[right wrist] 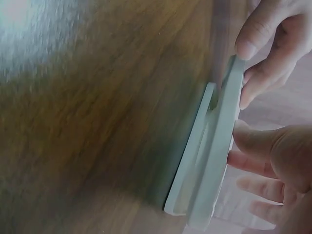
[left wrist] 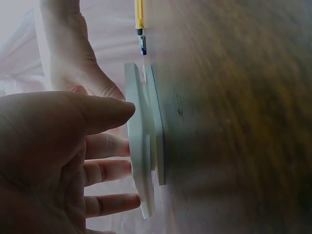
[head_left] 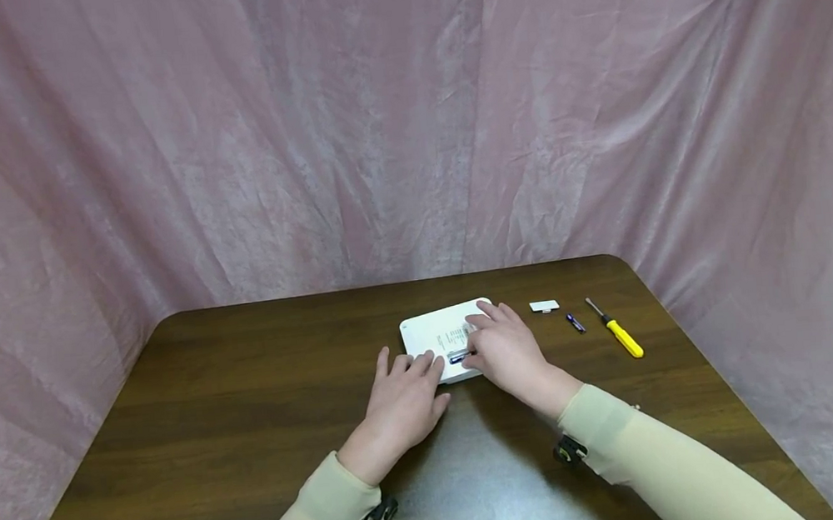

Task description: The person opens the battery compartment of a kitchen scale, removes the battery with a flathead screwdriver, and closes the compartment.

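Note:
A flat white device [head_left: 423, 329], much like a kitchen scale turned underside up, lies with printed text and a small battery slot facing upward. One dark AA-type battery [head_left: 458, 358] sits at the slot. My right hand [head_left: 504, 348] has its thumb and index finger close together at the battery's right end, other fingers spread over the device. The left hand [head_left: 403, 395] rests its extended fingertips on the device's near left part, thumb by the near edge. From the left wrist, the device's raised rim [left wrist: 139, 141] shows above a thinner plate [left wrist: 157, 131] on the table.
Right of the device lie a small white battery cover [head_left: 545, 306], a second battery [head_left: 576, 322] and a screwdriver [head_left: 625, 339] with a yellow handle. The brown wooden table [head_left: 250, 410] ends at a pink curtain [head_left: 374, 130] behind and on both sides.

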The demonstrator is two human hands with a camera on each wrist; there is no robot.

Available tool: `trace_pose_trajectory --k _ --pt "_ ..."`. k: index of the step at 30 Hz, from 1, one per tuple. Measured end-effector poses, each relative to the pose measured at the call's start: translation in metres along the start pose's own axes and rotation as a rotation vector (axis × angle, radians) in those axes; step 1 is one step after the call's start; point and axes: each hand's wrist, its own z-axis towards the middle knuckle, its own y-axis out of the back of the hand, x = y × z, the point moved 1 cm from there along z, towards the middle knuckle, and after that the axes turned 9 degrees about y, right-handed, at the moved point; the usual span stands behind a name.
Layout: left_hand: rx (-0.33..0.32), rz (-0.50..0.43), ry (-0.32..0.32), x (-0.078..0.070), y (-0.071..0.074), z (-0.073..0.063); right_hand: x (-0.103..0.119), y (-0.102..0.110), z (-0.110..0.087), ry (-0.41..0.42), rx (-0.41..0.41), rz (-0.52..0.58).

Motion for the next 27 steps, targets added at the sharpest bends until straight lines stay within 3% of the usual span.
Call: trace_pose_trajectory --k 11,20,27 --pt "0.016 -0.01 0.003 0.004 0.004 0.003 0.001 -0.001 0.007 -0.079 0.006 0.108" --pt "0.022 -0.004 0.011 0.009 0.007 0.004 0.009 0.0 0.009 -0.078 -0.029 0.011" --pt "0.034 0.023 0.031 0.019 0.012 0.006 0.013 0.002 0.013 -0.117 -0.045 0.149"
